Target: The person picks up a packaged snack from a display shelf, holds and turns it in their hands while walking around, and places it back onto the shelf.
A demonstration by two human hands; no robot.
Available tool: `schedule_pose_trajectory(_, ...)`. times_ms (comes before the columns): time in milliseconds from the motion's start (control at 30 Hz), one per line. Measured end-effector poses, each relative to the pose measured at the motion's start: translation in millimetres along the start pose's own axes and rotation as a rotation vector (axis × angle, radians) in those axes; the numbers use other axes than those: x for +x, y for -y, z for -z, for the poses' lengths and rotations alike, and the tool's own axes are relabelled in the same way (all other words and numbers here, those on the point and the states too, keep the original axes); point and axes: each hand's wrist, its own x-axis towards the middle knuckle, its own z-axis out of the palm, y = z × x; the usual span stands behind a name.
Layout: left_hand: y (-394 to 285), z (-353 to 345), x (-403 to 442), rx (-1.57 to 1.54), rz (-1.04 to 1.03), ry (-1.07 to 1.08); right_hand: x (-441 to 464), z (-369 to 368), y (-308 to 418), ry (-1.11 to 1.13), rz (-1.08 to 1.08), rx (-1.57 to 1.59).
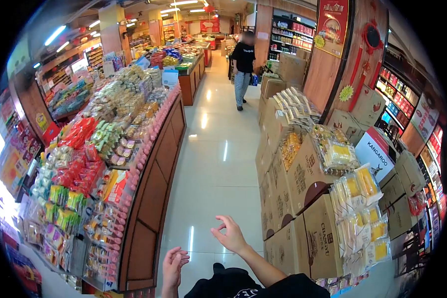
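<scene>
Left side: a display stand (pixel 153 206) carries heaped goods, with red packs (pixel 77 174) behind green packs (pixel 67 216). Pink trim (pixel 143 145) runs along its aisle edge. The stand is the nearest fixture to the left hand (pixel 176 262); a gap of floor (pixel 198 198) separates the two.

Left hand: raised, fingers loosely bent, not pressed together. Nothing is visible in the grip; no contact.

Centre: the right hand (pixel 229 234) is raised higher, thumb and forefinger spread apart. It pinches nothing. Farther along the aisle, another person (pixel 243 69) in a dark top and patterned trousers is on foot, well apart from both hands.

Right side: stacked cartons (pixel 323 238) line the aisle, nearest to the right hand but apart from it. Yellow packs (pixel 363 221) in clear wrap hang down the far side of the stack. A KANGAROO box (pixel 375 155) is set behind them; stocked shelves (pixel 396 93) follow.

Step in hand, as I judge it: an empty-handed position in the aisle, both hands free. From here I cannot tell walking from standing. Any pick would call for a sideways reach: left across the trim, right over the cartons, fingers opened to suit soft wrapping.
</scene>
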Motion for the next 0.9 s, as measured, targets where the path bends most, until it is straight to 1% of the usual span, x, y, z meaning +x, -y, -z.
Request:
schedule_pose_trajectory(167, 2, -11, 50, -0.043, 0.030, 0.020, 36, 14, -17, -0.054, -0.055, 0.006)
schedule_pose_trajectory(300, -4, -14, 89, -0.055, 0.087, 0.032, 61, 16, -45, -0.123, -0.065, -0.065)
schedule_pose_trajectory(367, -9, -11, 111, -0.048, 0.071, 0.057, 75, 13, -51, -0.159, -0.072, -0.086)
schedule_pose_trajectory(567, -40, 4, 167, -0.069, 0.059, 0.061, 122, -14, -58, -0.151, -0.050, -0.125)
schedule_pose_trajectory(700, -60, 19, 215, -0.073, 0.074, 0.126, 162, -34, -40, -0.166, -0.102, -0.120)
schedule_pose_trajectory(800, -78, 31, 249, -0.056, 0.018, 0.183, 194, -50, -38, -0.154, -0.117, -0.144)
schedule_pose_trajectory(900, -95, 49, 278, -0.044, 0.017, 0.167, 228, -68, -34, -0.135, -0.098, -0.161)
